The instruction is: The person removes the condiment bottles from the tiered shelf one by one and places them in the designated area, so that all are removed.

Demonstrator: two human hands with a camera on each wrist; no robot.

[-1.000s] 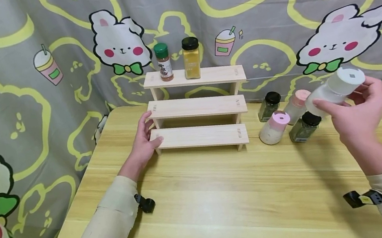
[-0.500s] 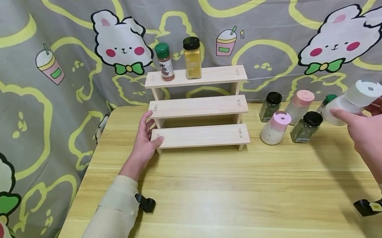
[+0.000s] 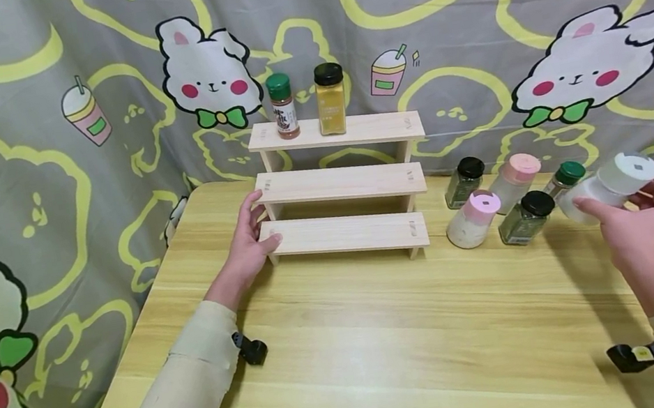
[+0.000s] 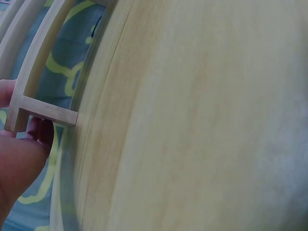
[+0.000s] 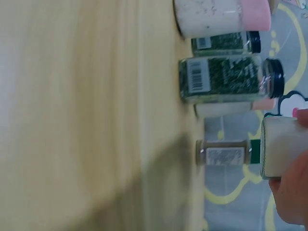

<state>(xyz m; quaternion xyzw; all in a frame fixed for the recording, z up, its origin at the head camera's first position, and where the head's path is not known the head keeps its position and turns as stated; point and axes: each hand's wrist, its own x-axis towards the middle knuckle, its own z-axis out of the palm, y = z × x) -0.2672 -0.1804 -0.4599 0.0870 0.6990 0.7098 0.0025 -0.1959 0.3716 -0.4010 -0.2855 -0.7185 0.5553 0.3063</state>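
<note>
At the left end of a three-step wooden shelf rack (image 3: 344, 233), my left hand (image 3: 246, 241) grips the lower steps' edge, thumb over the bottom board. The left wrist view shows this hand (image 4: 21, 156) wrapped round the rack's end (image 4: 48, 110). My right hand (image 3: 650, 223) holds a frosted seasoning shaker (image 3: 601, 191) with a white lid, tilted to the right. In the right wrist view the shaker's base (image 5: 281, 144) is raised off the table, close by a green-capped spice jar (image 5: 224, 153). On the top step stand a green-capped jar (image 3: 284, 108) and a black-capped yellow spice jar (image 3: 331, 101).
Right of the rack stand two black-capped jars of green herbs, one behind (image 3: 465, 182) and one in front (image 3: 526, 220). Among them are two pink-lidded shakers, the nearer (image 3: 472, 221) and the farther (image 3: 514, 179). A patterned curtain (image 3: 446, 24) hangs behind the wooden table (image 3: 349, 349).
My right hand has moved right and lower with the shaker, uncovering the green-capped jar behind it. The left hand stays on the rack.
</note>
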